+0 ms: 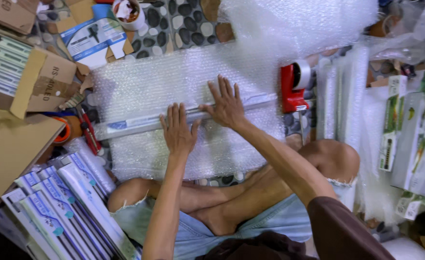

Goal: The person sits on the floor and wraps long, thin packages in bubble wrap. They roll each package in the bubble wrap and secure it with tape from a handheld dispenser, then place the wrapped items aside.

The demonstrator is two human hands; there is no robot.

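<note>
Both hands lie flat with fingers spread, gripping nothing; the left hand (pixel 178 132) and right hand (pixel 227 103) press a long slim box (pixel 140 122) onto a bubble wrap sheet (pixel 174 79) on the floor; a red tape dispenser (pixel 293 86) sits just beyond the right grip.

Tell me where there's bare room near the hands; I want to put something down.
Free: the bubble wrap sheet above the long box, and below it towards the knees. Crowded: cardboard boxes and stacked long boxes left, tape dispenser and wrapped packs right.
</note>
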